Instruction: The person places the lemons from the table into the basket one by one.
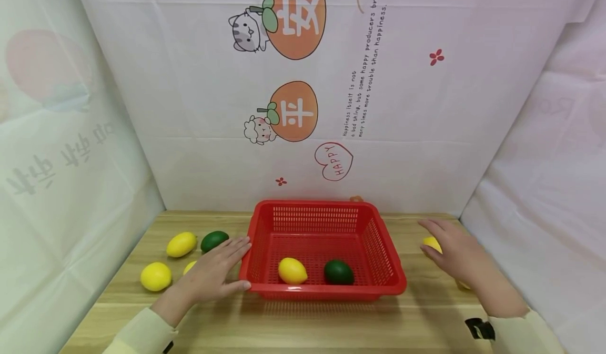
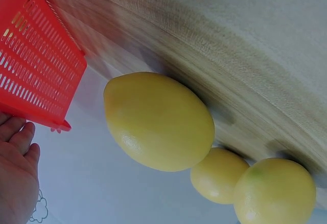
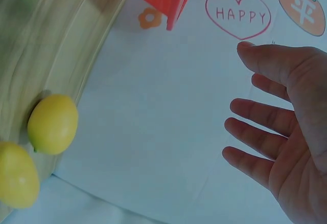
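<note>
A red plastic basket [image 1: 326, 289] stands mid-table, holding a yellow lemon [image 1: 292, 271] and a dark green lime-like fruit [image 1: 339, 273]. My left hand [image 1: 215, 270] lies at the basket's left rim, fingers extended and fingertips right at the edge. In the left wrist view those fingers [image 2: 21, 137] show just under the rim. Over the table's right side my right hand [image 1: 456, 251] is raised with spread fingers and holds nothing. Below it is a lemon [image 1: 432, 244], partly covered by the hand. Two lemons [image 3: 53, 124] appear in the right wrist view, away from the palm.
Left of the basket lie lemons [image 1: 182, 244], one partly behind my left hand, and another dark green fruit [image 1: 214, 241]. The wooden table [image 1: 326, 333] is bounded by a printed white cloth [image 1: 203, 175] behind and white cloth at both sides.
</note>
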Demonstrator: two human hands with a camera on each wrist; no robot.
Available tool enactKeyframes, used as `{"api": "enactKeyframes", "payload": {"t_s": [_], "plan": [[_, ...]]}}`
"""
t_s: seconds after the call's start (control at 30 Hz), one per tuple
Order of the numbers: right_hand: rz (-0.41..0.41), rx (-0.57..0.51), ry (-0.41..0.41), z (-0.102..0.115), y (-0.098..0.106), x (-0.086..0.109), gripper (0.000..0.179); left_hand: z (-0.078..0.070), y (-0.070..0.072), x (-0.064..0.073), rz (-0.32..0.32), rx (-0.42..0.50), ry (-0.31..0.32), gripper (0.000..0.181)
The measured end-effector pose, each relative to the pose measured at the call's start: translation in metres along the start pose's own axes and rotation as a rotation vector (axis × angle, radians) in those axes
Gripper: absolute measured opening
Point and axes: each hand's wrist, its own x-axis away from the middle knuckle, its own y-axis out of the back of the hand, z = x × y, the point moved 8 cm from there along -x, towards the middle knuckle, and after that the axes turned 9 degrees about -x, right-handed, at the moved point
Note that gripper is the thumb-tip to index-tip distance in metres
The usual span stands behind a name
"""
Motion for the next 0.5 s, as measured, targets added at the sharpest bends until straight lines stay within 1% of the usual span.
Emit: {"api": "enactKeyframes", "payload": {"t_s": [0.17,0.3,0.4,0.5], "plan": [[0.042,0.008,-0.077,-0.014,0.004,0.011,0.062,0.000,0.000,0.000,-0.004,0.000,-0.004,0.081],[0.080,0.010,-0.151,-0.028,0.005,0.020,0.058,0.000,-0.001,0.000,-0.006,-0.005,-0.003,0.080],[0.075,0.015,-0.179,-0.037,0.006,0.028,0.057,0.000,-0.002,0.000,-0.009,-0.011,-0.007,0.080],[0.058,0.016,-0.181,-0.045,0.008,0.034,0.058,0.000,-0.002,0.000,-0.016,-0.012,-0.011,0.079]]}}
